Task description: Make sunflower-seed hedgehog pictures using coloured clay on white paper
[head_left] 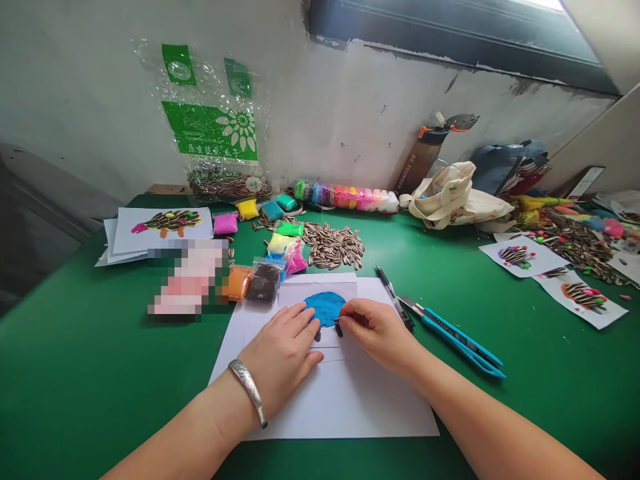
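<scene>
A blue clay shape (326, 308), domed and pressed flat, lies on a small white sheet (293, 291) on top of larger white paper (280, 427). Two small black pieces sit at its lower edge, a left black piece (318, 336) and a right black piece (339, 331). My left hand (283, 353) rests flat with fingers stretched over the paper, fingertips at the blue shape's left side. My right hand (377, 331) is closed in a pinch beside the right black piece; what its fingertips hold, if anything, is too small to make out.
Right of the paper lie a pen (393, 291) and a blue utility knife (457, 340). Behind are sunflower seeds (335, 245), clay packets including a black packet (264, 283), and a clear seed bag (225, 153). Finished seed pictures (165, 230) lie left; others lie right.
</scene>
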{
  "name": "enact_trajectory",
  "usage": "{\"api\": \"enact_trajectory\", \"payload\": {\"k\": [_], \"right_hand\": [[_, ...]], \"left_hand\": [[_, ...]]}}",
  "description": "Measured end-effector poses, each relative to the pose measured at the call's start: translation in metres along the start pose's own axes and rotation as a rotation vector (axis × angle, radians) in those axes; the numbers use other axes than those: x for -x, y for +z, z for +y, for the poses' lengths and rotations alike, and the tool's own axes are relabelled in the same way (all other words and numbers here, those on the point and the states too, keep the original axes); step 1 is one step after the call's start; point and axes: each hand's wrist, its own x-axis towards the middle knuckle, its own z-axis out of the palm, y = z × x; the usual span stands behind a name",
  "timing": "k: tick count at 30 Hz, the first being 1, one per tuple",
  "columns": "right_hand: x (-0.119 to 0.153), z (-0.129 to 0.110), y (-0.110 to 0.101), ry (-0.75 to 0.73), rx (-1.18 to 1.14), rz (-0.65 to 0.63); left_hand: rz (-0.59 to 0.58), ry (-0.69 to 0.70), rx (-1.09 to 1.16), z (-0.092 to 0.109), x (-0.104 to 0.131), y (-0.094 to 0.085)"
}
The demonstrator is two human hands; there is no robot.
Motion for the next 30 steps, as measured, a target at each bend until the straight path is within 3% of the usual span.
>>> {"api": "enact_trajectory", "payload": {"k": [4, 10, 19, 26, 30], "right_hand": [[0.001, -0.005, 0.004, -0.113, 0.125, 0.055], [-0.001, -0.016, 0.011, -0.287, 0.308, 0.038], [-0.001, -0.013, 0.015, -0.469, 0.468, 0.044], [-0.001, -0.017, 0.011, -0.459, 0.421, 0.085], [-0.001, -0.017, 0.011, -0.475, 0.429, 0.045]], "left_hand": [[-0.009, -0.013, 0.022, -0.003, 0.0, -0.001], [-0.012, -0.013, -0.009, -0.002, 0.001, 0.002], [-0.014, -0.025, -0.001, -0.001, 0.001, 0.002], [-0.004, -0.028, 0.017, 0.0, 0.001, 0.003], [-0.022, -0.039, 0.006, 0.0, 0.001, 0.002]]}}
